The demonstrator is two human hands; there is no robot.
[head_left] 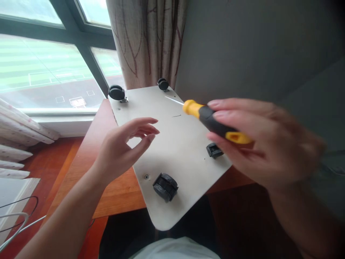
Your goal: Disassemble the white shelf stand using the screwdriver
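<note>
My right hand [272, 144] is closed round a screwdriver [212, 120] with a yellow and black handle. Its thin metal shaft points left and away, above a white board [175, 136]. Over the board's left side hovers my left hand [124, 144], its fingers loosely curved and the thumb apart from the index finger; nothing shows in it. Black casters stand on the board: one at the near end [165, 187], one partly behind my right hand [214, 150], and two at the far end, left [116, 92] and right [163, 84].
The board lies on a wooden table [118, 196] and overhangs its near edge. Screw heads [146, 177] sit in the board. Behind it hang a patterned curtain [148, 43] and a grey wall [242, 46]. A window [40, 72] is at left, with cables [23, 228] below.
</note>
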